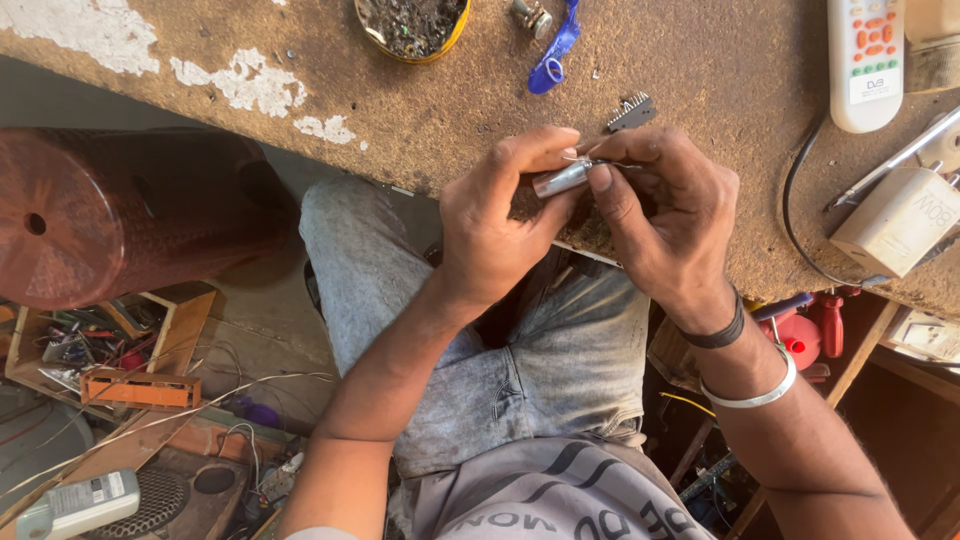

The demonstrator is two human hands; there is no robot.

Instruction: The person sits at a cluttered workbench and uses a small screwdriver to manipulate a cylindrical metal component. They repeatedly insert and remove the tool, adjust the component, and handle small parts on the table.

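Hands meet just over the near edge of the worn brown worktop (pixel 300 60), above the person's lap. The left hand (pixel 495 225) is closed around a small silver metal cylinder (pixel 562 180), thumb and fingers wrapped over its near end so that only the shiny far part shows. The right hand (pixel 670 215) is closed too, its thumb pressing on the cylinder's tip while its fingers pinch thin wire leads (pixel 583 160) that stick out there (too fine to tell how many). A black band and a silver bangle (pixel 752 395) sit on the right wrist. On the worktop just beyond the hands lies a small black comb-like component with metal pins (pixel 632 111), apart from both hands. Farther toward the far edge sit a round yellow-rimmed tin of dark debris (pixel 412 25), a small metal fitting (pixel 532 15) and a blue plastic strip (pixel 553 55). Toward the right end lie a white remote control with coloured buttons (pixel 865 60), a white plug-in adapter (pixel 898 220) with a black cable (pixel 800 215), and a thin metal rod (pixel 890 165). Beside the left arm, off the worktop, a reddish-brown perforated cylinder (pixel 120 215) lies on its side, with cluttered wooden trays (pixel 140 385) below it.
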